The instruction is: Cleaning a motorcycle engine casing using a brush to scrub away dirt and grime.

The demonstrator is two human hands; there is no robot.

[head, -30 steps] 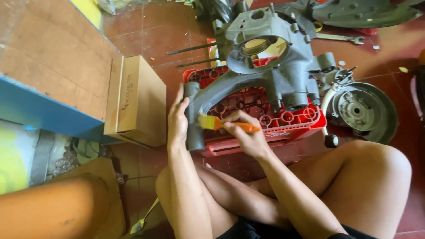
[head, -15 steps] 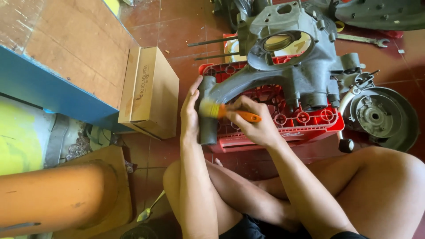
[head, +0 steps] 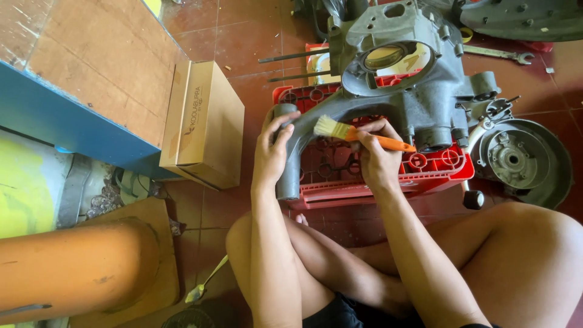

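The right hand [head: 376,159] is clamped on an orange-handled paintbrush [head: 358,135], its bristles against the arm of a grey engine casing [head: 413,91]. The left hand [head: 271,152] wraps around that arm's end, steadying it. The casing lies across a red plastic crate [head: 437,170] on the tiled floor [head: 243,36]. Its grey surface looks mostly clean, though dirt left in the recesses is hard to judge.

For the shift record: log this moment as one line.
left hand grip: grey engine casing arm | right hand grip: orange-handled brush, bristles at casing | casing on red crate | cardboard box left
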